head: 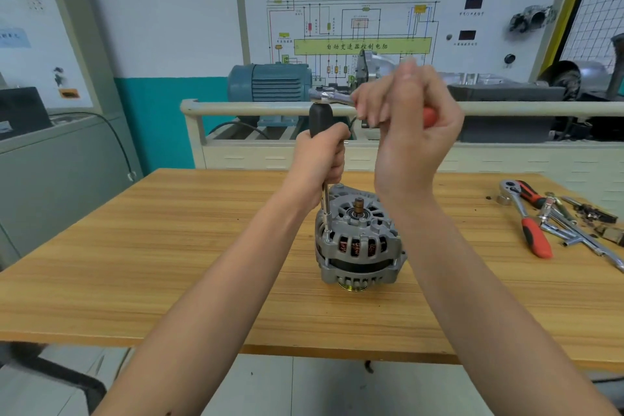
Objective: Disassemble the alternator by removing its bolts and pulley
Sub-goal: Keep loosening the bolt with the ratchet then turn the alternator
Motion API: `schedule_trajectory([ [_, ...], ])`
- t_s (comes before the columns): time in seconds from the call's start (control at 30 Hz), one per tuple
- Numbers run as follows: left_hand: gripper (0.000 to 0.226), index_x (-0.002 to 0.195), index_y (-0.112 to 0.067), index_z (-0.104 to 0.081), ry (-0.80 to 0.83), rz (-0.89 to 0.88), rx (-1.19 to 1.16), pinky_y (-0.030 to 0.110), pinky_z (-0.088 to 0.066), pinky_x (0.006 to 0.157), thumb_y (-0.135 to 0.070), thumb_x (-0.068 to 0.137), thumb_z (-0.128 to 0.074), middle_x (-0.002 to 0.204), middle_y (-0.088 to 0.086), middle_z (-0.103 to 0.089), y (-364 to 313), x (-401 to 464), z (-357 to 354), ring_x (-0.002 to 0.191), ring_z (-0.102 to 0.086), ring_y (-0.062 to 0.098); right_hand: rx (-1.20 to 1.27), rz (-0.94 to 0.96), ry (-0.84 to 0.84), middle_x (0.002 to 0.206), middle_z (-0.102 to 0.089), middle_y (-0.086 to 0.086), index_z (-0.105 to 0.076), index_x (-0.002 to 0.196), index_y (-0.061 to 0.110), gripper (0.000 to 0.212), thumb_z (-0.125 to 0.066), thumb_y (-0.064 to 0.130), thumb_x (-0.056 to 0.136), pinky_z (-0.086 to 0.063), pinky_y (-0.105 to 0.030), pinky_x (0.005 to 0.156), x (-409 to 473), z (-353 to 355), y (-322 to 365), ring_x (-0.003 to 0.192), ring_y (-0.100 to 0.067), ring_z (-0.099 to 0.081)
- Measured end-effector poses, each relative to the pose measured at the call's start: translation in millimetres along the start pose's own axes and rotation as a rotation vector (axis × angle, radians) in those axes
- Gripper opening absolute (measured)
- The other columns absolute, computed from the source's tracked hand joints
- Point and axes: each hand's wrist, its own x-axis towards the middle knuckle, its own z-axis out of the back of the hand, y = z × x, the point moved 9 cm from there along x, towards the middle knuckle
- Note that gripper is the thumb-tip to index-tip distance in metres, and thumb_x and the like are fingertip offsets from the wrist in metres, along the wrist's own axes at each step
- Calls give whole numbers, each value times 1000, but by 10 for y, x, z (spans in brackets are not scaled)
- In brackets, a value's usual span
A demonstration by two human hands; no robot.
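The alternator [359,240] is matt grey cast metal with coppery windings showing through its slots, standing on my desk [169,263] of smooth, grained wood. Right of it lies a ratchet [525,216], shiny metal with a red-and-black handle.

wooden table [175,267], spare red-handled ratchet [526,219] and loose metal tools [574,233] at its right, blue electric motor [270,83] far behind a pale rail [250,109], wiring diagram board [351,27] on the far wall, grey cabinet [60,172] at left
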Motion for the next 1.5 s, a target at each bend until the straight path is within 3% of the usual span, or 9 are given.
schedule_trajectory([
  [0.1, 34, 63, -20, -35, -123, -10, 53, 19, -23, 42, -7, 89, -54, 48, -3, -33, -10, -27, 54, 39, -26, 11, -91, 110, 45, 56, -47, 5, -47, 70, 23, 30, -41, 7, 94, -40, -41, 51, -25, -90, 101, 46, -23, -42],
  [0.37, 42, 55, -17, -36, 164, -72, 27, 22, -25, 41, 0, 86, -58, 44, -3, -30, -49, -46, -54, 38, -25, 14, 806, -742, -479, 40, -29, 5, -35, 48, 17, 51, -40, 12, 98, -40, -21, 49, 111, 424, -888, 35, -11, -32],
  [0.57, 54, 47, -22, -31, 196, 20, 73, 19, -19, 38, -8, 91, -57, 39, -6, -24, 6, -39, -105, 34, -19, 10, 838, -816, -570, 41, -33, 5, -34, 59, 17, 41, -43, 13, 98, -44, -23, 52, 86, 517, -1050, 35, -11, -37],
  [0.67, 51, 51, -21, -30, 122, -16, 23, 19, -15, 38, -8, 93, -55, 39, -8, -24, -34, -51, -50, 33, -17, 9, 725, -823, -431, 55, -49, -1, -47, 65, 13, 37, -47, 28, 99, -49, -30, 73, 22, 461, -987, 52, -16, -53],
  [0.8, 44, 56, -21, -34, 60, -60, 54, 19, -14, 38, -9, 92, -57, 40, -8, -27, -265, -48, 60, 34, -18, 8, 600, -881, -197, 101, -69, -10, -63, 102, 7, 48, -43, 50, 95, -50, -34, 92, -204, 452, -994, 97, -22, -65],
  [0.87, 44, 56, -21, -35, 40, -63, 65, 20, -13, 39, -11, 92, -57, 40, -8, -27, -362, -59, 111, 35, -16, 9, 216, -877, -2, 107, -68, -7, -62, 111, 9, 41, -45, 43, 96, -50, -32, 91, -373, 472, -1045, 100, -18, -63],
  [1.0, 42, 57, -22, -35, -3, -42, 76, 21, -14, 39, -12, 92, -57, 40, -9, -27, -317, -118, 302, 35, -17, 9, -653, -845, 703, 95, -66, 14, -66, 100, 26, 12, -66, 28, 89, -45, -20, 80, -931, 275, -1223, 86, 6, -60],
  [1.1, 36, 62, -21, -38, -59, 12, 133, 24, -17, 41, -14, 92, -58, 42, -9, -30, -90, -195, 506, 37, -21, 9, -1018, -649, 1080, 97, -62, 10, -71, 96, 25, 22, -72, 41, 80, -44, -32, 88, -1251, 224, -1317, 97, -11, -53],
  [1.5, 33, 67, -21, -39, -182, 220, 70, 19, -20, 35, -10, 88, -62, 41, -11, -29, 821, -575, 955, 33, -21, 6, -922, -537, 817, 97, -68, 2, -76, 89, 14, 15, -74, 26, 80, -33, -27, 81, -1193, 305, -1198, 99, -15, -52],
])
